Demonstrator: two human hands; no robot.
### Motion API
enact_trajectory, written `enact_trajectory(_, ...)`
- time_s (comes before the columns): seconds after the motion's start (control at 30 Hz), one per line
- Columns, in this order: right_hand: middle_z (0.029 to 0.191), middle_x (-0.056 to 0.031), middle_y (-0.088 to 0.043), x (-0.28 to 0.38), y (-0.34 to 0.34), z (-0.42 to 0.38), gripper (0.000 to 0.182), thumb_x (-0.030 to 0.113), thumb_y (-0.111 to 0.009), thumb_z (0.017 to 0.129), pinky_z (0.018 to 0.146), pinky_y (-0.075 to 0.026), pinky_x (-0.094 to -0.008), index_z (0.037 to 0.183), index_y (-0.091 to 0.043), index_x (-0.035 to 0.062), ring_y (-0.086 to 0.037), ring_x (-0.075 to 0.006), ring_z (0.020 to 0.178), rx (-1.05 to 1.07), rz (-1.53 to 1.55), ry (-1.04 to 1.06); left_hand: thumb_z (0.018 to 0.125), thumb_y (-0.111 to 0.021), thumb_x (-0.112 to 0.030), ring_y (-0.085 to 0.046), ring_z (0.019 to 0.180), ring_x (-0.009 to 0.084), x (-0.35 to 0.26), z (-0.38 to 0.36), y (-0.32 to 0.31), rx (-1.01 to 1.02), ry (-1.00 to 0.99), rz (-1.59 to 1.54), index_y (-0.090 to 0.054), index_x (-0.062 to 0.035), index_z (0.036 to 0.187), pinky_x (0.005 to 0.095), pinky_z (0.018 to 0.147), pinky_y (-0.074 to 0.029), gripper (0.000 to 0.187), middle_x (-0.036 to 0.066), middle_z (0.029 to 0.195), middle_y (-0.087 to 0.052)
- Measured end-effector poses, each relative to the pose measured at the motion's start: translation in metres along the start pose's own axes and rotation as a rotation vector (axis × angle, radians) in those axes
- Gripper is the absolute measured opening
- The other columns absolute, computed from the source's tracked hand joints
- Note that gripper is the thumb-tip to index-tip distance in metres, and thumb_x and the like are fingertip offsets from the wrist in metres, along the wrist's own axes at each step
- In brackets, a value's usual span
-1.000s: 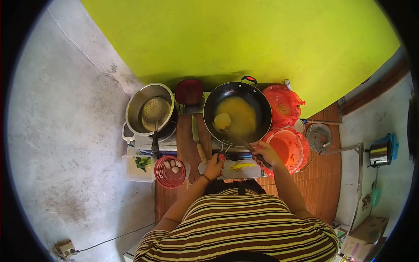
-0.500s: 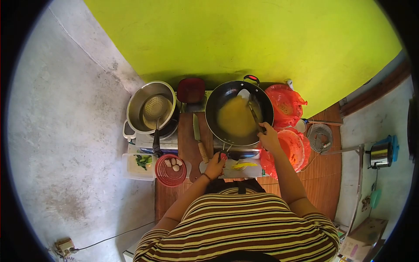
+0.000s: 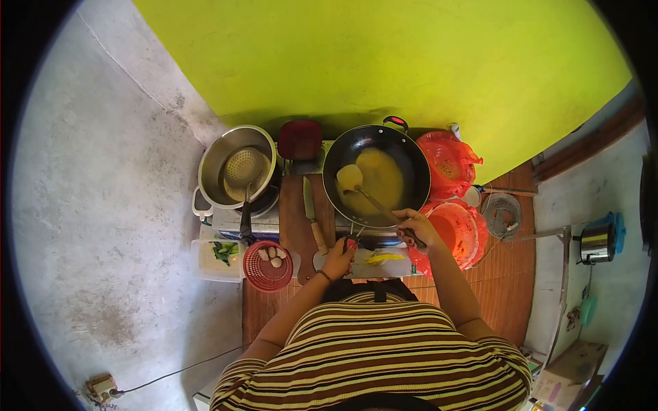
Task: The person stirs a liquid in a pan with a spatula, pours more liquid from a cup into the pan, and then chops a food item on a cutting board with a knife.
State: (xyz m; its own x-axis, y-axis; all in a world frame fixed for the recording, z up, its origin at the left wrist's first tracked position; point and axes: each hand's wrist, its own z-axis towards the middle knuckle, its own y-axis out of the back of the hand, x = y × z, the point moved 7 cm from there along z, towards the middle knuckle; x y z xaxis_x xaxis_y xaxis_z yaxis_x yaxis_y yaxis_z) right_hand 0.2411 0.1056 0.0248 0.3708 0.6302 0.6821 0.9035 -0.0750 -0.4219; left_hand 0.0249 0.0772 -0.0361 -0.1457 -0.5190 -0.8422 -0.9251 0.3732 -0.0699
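A black wok point(image 3: 415, 161) sits on the stove with yellowish liquid point(image 3: 381, 179) in its bottom. My left hand point(image 3: 338, 259) is closed around the wok's near handle point(image 3: 351, 243), which has a red inset. In my right hand point(image 3: 419, 229) is the handle of a spatula point(image 3: 373, 201). Its pale, broad blade point(image 3: 349, 177) rests toward the left side of the wok, at the liquid's edge. Left of the wok lies a wooden cutting board point(image 3: 291, 212), and on it a knife point(image 3: 309, 202) with a wooden handle.
A steel pot point(image 3: 205, 161) with a skimmer point(image 3: 244, 168) stands at left. Before it are a red basket point(image 3: 269, 279) of bulbs and a clear container point(image 3: 205, 264) of greens. Red-bagged containers point(image 3: 445, 164) flank the wok's right. A green wall point(image 3: 384, 61) rises behind.
My right hand has moved slightly down and right, swinging the spatula blade from the wok's far side to its left. The liquid has shifted and spread differently. My left hand stays on the handle.
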Motion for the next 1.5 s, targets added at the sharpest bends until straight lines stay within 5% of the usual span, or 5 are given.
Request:
enact_trajectory(0.57,0.078,-0.0208,-0.062,0.078,0.005,-0.082,0.032,0.015,-0.055,0.075,0.066,-0.048,-0.0483,0.105,-0.060,0.0079,-0.062,-0.0378,0.077,-0.669,-1.492,0.454,0.092,-0.046,-0.020,-0.048,0.041,0.0109,0.009,0.003,0.000,0.014,0.003,-0.003,-0.039,-0.0063,0.121,0.0249,0.037,-0.039,0.033,0.004,0.071,-0.052)
enact_trajectory(0.77,0.067,-0.0199,-0.061,0.077,-0.010,-0.089,0.031,0.011,-0.056,0.075,0.055,-0.050,-0.0431,0.105,-0.058,0.0034,-0.062,-0.0339,0.061,-0.425,-1.413,0.573,0.092,-0.046,-0.018,-0.046,0.038,0.0092,0.002,-0.001,0.000,-0.011,-0.011,-0.046,-0.044,-0.0073,0.113,0.0238,0.035,-0.037,0.023,0.002,0.068,-0.050)
enact_trajectory(0.87,0.065,-0.0147,-0.061,0.055,-0.007,-0.082,0.033,0.003,-0.054,0.076,0.041,-0.046,-0.0326,0.109,-0.057,0.0008,-0.058,-0.0218,0.045,-0.321,-0.940,-0.033,0.092,-0.046,-0.017,-0.047,0.038,0.0093,0.001,0.002,0.000,0.021,-0.014,-0.062,-0.044,-0.0068,0.113,0.0237,0.035,-0.037,0.023,0.002,0.068,-0.051)
enact_trajectory(1.17,0.056,-0.0069,-0.054,0.007,-0.013,-0.040,0.034,0.000,-0.052,0.080,0.032,-0.036,-0.0255,0.114,-0.052,-0.0005,-0.049,-0.0128,0.036,-0.141,-0.324,0.091,0.093,-0.045,-0.017,-0.047,0.039,0.0093,0.003,0.002,0.004,0.019,-0.028,0.002,-0.043,-0.0064,0.112,0.0234,0.035,-0.038,0.022,0.002,0.069,-0.051)
enact_trajectory(1.5,0.059,-0.0110,-0.055,0.048,0.010,-0.039,0.039,0.008,-0.057,0.077,0.041,-0.041,-0.0321,0.116,-0.054,0.0065,-0.053,-0.0195,0.042,-0.565,-1.096,0.751,0.093,-0.046,-0.018,-0.047,0.041,0.0101,0.008,0.003,0.005,-0.012,-0.051,0.048,-0.042,-0.0053,0.118,0.0245,0.038,-0.039,0.029,0.003,0.070,-0.051)
